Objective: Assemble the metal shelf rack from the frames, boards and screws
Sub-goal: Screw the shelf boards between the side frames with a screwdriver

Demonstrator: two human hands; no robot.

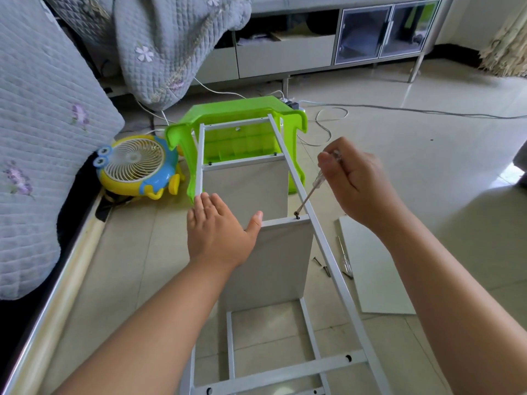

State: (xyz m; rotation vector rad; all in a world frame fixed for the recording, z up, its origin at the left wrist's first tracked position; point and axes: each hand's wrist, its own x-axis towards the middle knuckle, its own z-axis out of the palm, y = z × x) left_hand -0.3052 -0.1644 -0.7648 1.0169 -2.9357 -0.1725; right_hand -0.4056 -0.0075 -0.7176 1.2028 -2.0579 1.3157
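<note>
Lying on the tiled floor, the white metal shelf frame is steadied by the flat, spread-fingered left hand atop a white board; a clear-handled screwdriver, pinched in the right hand, is set on a dark screw.

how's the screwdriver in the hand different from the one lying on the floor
The screwdriver in the right hand is tilted steeply, its tip on a screw at the shelf board's edge; the spare screwdriver lies flat on the tiles, untouched. The held one is at the frame rail; the spare sits right of that rail, beside loose screws. Both look slim with clear handles.
</note>
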